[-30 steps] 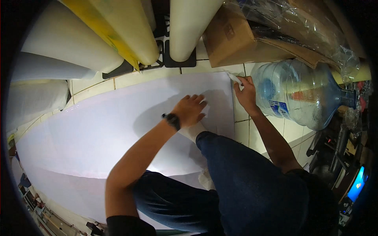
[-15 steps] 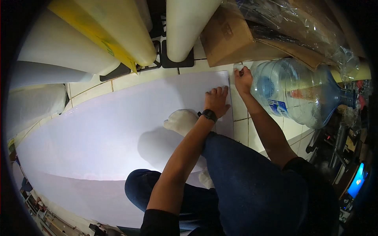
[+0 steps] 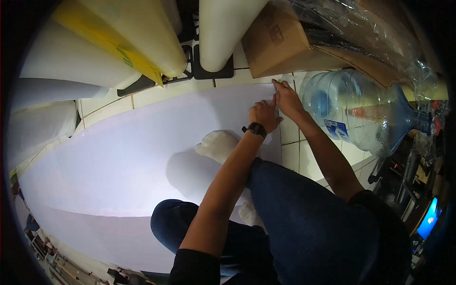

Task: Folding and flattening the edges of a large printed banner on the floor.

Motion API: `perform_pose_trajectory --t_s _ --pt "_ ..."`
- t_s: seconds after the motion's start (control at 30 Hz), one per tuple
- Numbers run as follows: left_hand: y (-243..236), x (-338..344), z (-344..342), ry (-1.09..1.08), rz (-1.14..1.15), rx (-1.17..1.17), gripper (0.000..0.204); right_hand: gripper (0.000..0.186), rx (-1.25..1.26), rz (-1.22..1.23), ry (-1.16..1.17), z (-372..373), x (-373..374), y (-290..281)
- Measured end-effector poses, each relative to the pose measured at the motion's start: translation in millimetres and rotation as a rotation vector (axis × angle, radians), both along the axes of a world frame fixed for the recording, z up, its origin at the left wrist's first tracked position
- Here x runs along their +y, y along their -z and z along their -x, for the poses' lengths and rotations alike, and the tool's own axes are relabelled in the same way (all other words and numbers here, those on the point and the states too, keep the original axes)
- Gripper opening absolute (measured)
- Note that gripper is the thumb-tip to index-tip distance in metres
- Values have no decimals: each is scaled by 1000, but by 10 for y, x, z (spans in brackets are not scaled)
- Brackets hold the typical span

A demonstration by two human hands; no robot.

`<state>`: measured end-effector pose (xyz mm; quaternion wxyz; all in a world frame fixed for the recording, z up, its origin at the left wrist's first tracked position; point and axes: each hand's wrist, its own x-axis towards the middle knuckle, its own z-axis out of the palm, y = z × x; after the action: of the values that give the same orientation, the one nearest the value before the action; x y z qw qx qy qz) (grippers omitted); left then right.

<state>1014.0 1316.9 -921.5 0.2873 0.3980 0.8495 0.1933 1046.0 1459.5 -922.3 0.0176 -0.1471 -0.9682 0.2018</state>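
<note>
A large white sheet (image 3: pixel 118 156) lies spread under me, its far right corner beside both hands. My left hand (image 3: pixel 264 115), a dark watch on its wrist, rests on the sheet near its right edge, fingers extended and holding nothing. Right beside it, my right hand (image 3: pixel 288 100) touches the corner with its index finger stretched out; the other fingers are partly curled and no held object shows. Anything thin under the fingertips is hidden. My foot in a white sock (image 3: pixel 217 146) stands on the sheet.
A large clear-blue water bottle (image 3: pixel 361 111) lies on its side to the right. Behind it sits an open cardboard box (image 3: pixel 278 45) with plastic wrap. Upright rolls (image 3: pixel 223 42) line the far side, one in yellow wrapping (image 3: pixel 111 50). A lit screen (image 3: pixel 428 218) is at far right.
My right hand has moved left from the floor beside the bottle onto the sheet's corner. My left hand has shifted slightly, its index finger now reaching toward the right hand.
</note>
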Motion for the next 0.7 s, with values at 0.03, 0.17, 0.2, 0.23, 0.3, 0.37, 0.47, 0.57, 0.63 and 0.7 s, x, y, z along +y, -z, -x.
perform_pose_trajectory --t_s 0.03,0.17,0.2,0.23,0.3,0.37,0.47,0.57,0.63,0.7 --pt "-11 -5 6 1 6 1 85 39 1 6 1 13 -18 -23" --pt "-36 -29 23 -5 30 -4 87 26 -1 37 -20 46 -24 -179" --pt "-33 -42 28 -11 18 -2 88 20 25 60 -54 39 -32 -208" --pt "-33 -32 20 -12 17 -2 88 20 24 60 -56 16 -24 -234" --pt "-30 -19 8 -16 41 11 88 14 49 29 -58 -20 -15 -266" --pt "-29 -15 10 -15 34 4 88 14 45 46 -62 -42 14 -248" --pt "-58 0 12 -3 28 -10 89 12 34 53 -71 -44 24 -250" --pt "-19 -73 6 13 -27 18 81 11 18 44 -96 -16 -12 -297" --pt "-19 -158 68 20 -89 51 74 10 10 38 -114 -20 -41 -324" --pt "-55 -338 191 226 -61 -36 46 10 46 27 -164 -121 -47 -257"
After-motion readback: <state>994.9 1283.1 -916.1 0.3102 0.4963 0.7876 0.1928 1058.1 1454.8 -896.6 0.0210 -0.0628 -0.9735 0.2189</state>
